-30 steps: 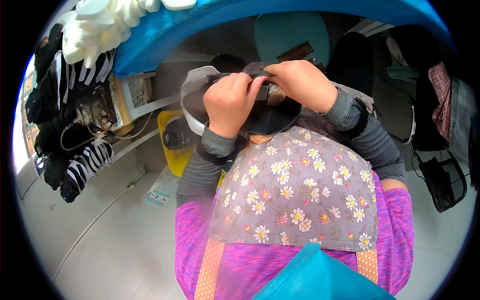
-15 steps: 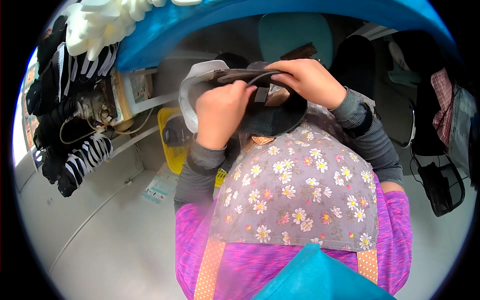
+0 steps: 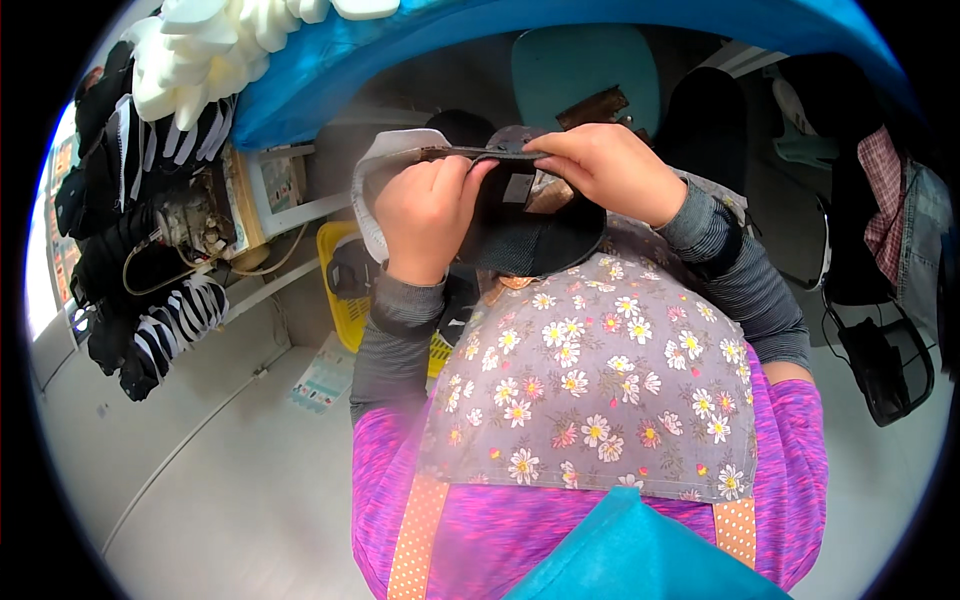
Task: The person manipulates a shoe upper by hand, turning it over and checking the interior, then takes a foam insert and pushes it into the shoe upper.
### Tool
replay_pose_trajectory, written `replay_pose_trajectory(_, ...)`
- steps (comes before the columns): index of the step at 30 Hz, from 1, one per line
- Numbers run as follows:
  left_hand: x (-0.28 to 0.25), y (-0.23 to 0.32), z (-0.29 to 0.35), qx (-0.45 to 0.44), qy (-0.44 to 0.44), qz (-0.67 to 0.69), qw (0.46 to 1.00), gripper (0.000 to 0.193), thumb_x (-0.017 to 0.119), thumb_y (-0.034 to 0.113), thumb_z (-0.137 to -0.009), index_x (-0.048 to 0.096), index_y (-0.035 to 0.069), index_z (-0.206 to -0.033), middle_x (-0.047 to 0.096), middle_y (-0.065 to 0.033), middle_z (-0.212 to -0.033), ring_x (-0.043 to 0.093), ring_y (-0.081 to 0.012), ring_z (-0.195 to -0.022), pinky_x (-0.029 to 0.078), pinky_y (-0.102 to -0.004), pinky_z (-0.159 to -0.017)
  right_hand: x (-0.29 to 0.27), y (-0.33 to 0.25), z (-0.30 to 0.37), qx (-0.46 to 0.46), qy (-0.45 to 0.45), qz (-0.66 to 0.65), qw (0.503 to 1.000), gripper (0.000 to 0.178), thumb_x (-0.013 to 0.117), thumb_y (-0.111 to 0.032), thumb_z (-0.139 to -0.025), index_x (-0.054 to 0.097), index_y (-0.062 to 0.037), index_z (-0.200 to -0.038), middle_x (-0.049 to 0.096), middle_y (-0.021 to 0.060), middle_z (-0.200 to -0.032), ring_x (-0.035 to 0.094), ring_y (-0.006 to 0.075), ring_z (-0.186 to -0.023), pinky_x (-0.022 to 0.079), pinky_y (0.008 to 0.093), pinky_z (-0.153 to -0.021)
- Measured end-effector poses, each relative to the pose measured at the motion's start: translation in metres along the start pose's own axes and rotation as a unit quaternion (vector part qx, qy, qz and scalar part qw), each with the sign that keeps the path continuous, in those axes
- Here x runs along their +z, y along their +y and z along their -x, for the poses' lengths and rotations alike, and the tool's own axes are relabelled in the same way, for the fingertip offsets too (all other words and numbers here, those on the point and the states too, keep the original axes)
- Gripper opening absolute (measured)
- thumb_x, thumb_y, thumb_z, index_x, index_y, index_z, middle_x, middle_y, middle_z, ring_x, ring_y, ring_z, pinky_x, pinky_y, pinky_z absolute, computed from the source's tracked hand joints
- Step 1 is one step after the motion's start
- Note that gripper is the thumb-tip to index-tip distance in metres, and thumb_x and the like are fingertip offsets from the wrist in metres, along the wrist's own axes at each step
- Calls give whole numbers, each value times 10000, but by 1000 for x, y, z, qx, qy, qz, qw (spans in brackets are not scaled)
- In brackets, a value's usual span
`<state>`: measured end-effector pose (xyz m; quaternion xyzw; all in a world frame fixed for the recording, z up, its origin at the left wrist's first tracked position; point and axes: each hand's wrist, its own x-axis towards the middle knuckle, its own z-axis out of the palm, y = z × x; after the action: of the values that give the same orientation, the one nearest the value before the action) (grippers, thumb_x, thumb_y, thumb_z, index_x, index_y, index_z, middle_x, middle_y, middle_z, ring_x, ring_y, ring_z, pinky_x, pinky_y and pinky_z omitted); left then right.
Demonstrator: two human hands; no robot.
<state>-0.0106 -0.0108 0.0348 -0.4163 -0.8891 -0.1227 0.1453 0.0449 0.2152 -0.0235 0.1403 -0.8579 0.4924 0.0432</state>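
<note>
Above my lap is a black fabric piece (image 3: 545, 235), cupped in shape and partly mesh, perhaps a shoe upper; its exact kind is unclear. A white curved part (image 3: 368, 195) stands along its left side. Inside it show a small pale label and a brown patch (image 3: 549, 194). My left hand (image 3: 428, 212) pinches the dark upper edge, thumb and fingers pressed together. Close to it on the right, my right hand (image 3: 610, 170) grips the same edge between thumb and fingers. The fingers hide part of the edge.
Black pieces with white stripes (image 3: 180, 320) hang in stacks at left, beside a machine (image 3: 195, 220). Off-white foam-like pieces (image 3: 200, 60) lie on blue cloth (image 3: 330, 70) at upper left. A yellow basket (image 3: 340, 290) stands below my left arm. A teal stool (image 3: 590, 75) is ahead.
My left hand has shifted slightly left and turned, its thumb now pressed on the edge. The dark strip curving between my hands now lies straight along the edge. My right hand keeps its grip.
</note>
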Motion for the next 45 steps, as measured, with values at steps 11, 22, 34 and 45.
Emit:
replay_pose_trajectory(11,6,5,-7,79,44,67,994,216,805,72,-790,712,48,-983,634,-71,-714,587,-239,-615,464,-346,-578,-6,-11,-18,1,-70,66,995,232,717,-102,-841,674,-10,-1050,702,171,-891,674,356,-855,538,425,-743)
replay_pose_trajectory(22,-2,-7,-3,12,19,60,998,223,826,182,-767,663,80,-880,651,-62,-777,625,-263,-710,490,-378,-635,4,-6,-33,-2,-21,63,998,234,670,-217,-928,666,-73,-1112,685,168,-794,667,357,-724,527,409,-651)
replay_pose_trajectory(34,-24,-24,-15,-71,31,54,995,295,852,282,-737,680,67,-842,672,-61,-805,639,-294,-759,514,-419,-775,-6,-8,-26,53,-46,19,997,269,620,-332,-973,708,-81,-1018,695,136,-763,684,318,-681,550,389,-644)
replay_pose_trajectory(45,-50,-19,-5,-156,-44,5,987,268,830,280,-769,666,69,-795,603,-106,-735,570,-335,-712,437,-425,-654,-1,-4,-20,67,-1,-94,993,205,627,-209,-981,675,-29,-1066,665,172,-788,656,300,-669,505,334,-618)
